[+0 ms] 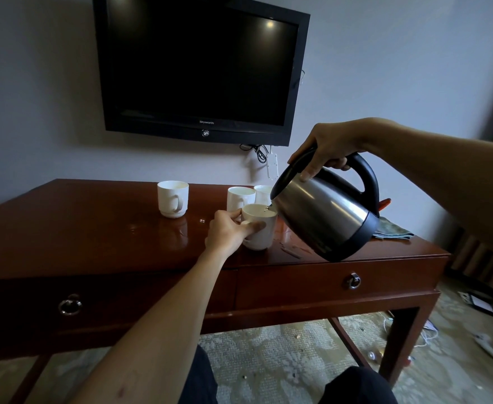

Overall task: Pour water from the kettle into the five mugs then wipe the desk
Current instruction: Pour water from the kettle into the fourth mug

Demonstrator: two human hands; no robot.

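Observation:
A steel kettle [327, 217] with a black handle and base is tilted left, its spout over a white mug [261, 234] near the desk's front. My right hand [327, 150] grips the kettle's handle, thumb on the lid. My left hand [227, 233] holds that mug by its side and handle. Three more white mugs stand behind: one at the left [172, 199], one in the middle [239, 196], and one [262, 192] partly hidden by the kettle. A green-grey cloth [392, 228] lies on the desk behind the kettle.
The dark wooden desk [93, 228] has two drawers with ring pulls [353, 281]. A black television [198, 68] hangs on the wall above, cables dangling below it. Something orange [384, 203] peeks out behind the kettle. Cables and small items litter the carpet at right.

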